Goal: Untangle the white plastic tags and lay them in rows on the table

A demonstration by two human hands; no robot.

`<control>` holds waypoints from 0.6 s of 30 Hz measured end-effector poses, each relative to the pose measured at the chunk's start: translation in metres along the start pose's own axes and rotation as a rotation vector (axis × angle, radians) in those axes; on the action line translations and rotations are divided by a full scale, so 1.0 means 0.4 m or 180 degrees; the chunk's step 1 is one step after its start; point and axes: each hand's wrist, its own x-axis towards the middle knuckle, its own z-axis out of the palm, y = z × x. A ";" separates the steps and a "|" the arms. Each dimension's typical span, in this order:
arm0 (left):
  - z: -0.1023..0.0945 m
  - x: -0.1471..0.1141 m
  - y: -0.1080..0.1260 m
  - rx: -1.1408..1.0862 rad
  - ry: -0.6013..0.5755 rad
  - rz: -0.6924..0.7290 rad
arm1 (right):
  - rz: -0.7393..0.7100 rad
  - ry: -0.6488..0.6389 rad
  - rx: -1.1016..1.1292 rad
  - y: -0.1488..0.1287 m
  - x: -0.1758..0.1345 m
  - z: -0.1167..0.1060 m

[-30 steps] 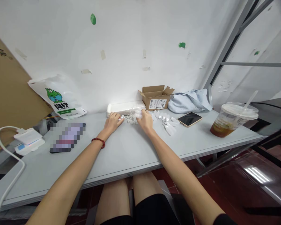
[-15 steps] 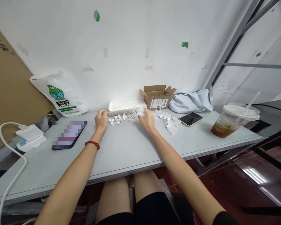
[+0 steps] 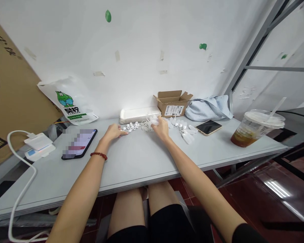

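My left hand (image 3: 113, 132) is at the left edge of a small pile of white round cap-like pieces (image 3: 133, 126). Its thumb and fingers stretch toward the pile, apart from each other, and I see nothing held. My right hand (image 3: 161, 129) has its fingers closed on translucent white plastic tags (image 3: 153, 121) at the middle of the table. Thin white strings (image 3: 145, 127) lie tangled just left of it. More translucent tags (image 3: 187, 137) with white round pieces lie to its right. The fingertips of my right hand are partly hidden.
Behind the pile lies a stack of flat white strips (image 3: 139, 113) beside an open cardboard box (image 3: 172, 110). A pale blue cloth bag (image 3: 209, 108), a phone (image 3: 209, 127) and a drink cup (image 3: 253, 130) stand right. Another phone (image 3: 78, 145) and a charger (image 3: 40, 146) lie left.
My left hand has gone from a curled pose beside the strip stack to stretched-out fingers at the small white pieces. My right hand stays at the tags. The view has shifted slightly.
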 end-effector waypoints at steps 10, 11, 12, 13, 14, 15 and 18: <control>0.019 -0.021 0.052 0.0458 0.0160 0.0134 | 0.0194 -0.0102 0.1019 -0.009 0.000 -0.014; 0.018 -0.026 0.059 0.0457 0.0244 0.0182 | 0.0321 -0.0299 0.1367 -0.012 0.001 -0.019; 0.019 -0.031 0.068 0.0393 0.0324 0.0212 | 0.0485 -0.0555 0.1732 -0.016 0.001 -0.024; 0.022 -0.038 0.079 0.0240 0.0362 0.0216 | 0.0665 -0.0825 0.2089 -0.019 0.001 -0.029; 0.028 -0.048 0.092 0.0013 0.0333 0.0207 | 0.0825 -0.1076 0.2417 -0.023 0.000 -0.033; 0.036 -0.059 0.107 -0.0289 0.0240 0.0193 | 0.0932 -0.1281 0.2706 -0.026 -0.002 -0.037; 0.069 -0.102 0.156 -0.1094 -0.0536 0.0261 | 0.0895 -0.1737 0.3319 -0.037 -0.010 -0.046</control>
